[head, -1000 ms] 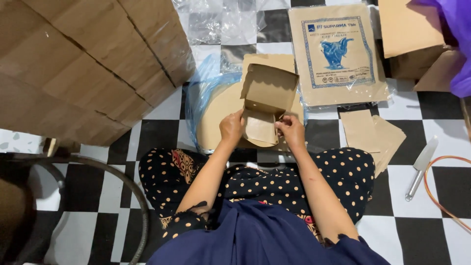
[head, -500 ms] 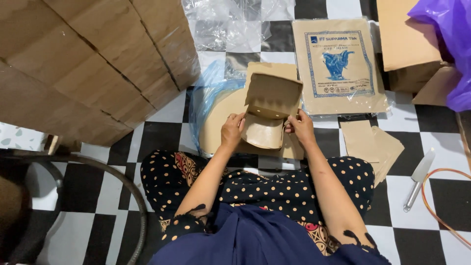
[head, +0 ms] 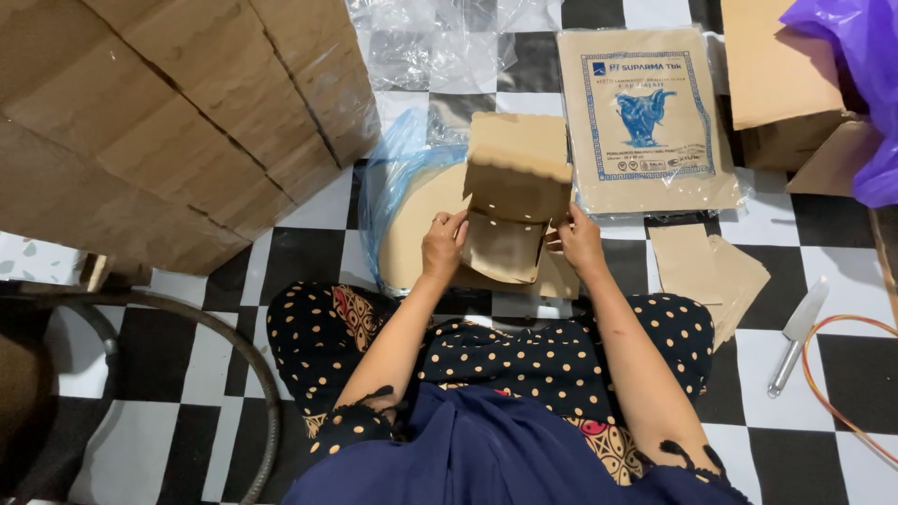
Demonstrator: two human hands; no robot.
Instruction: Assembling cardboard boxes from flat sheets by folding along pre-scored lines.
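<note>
I sit on a black-and-white checkered floor with a half-folded brown paper food box (head: pixel 510 220) held just past my knees. My left hand (head: pixel 443 245) grips its left side wall. My right hand (head: pixel 580 241) grips the right side wall. The box's scalloped lid stands up behind its tray. Under it lies a stack of flat brown box blanks (head: pixel 416 229) inside a blue plastic bag (head: pixel 388 182).
Large cardboard cartons (head: pixel 159 112) rise at the left. A wrapped pack of brown sheets with a blue print (head: pixel 645 117) lies ahead right, beside an open carton (head: pixel 776 84) and a purple bag (head: pixel 856 84). Loose brown pieces (head: pixel 711 271), a knife (head: pixel 797 335) and an orange cord (head: pixel 842 374) lie right.
The box has been lifted slightly and its sides folded up more; my hands have shifted outward onto its side walls. The view has drifted a little.
</note>
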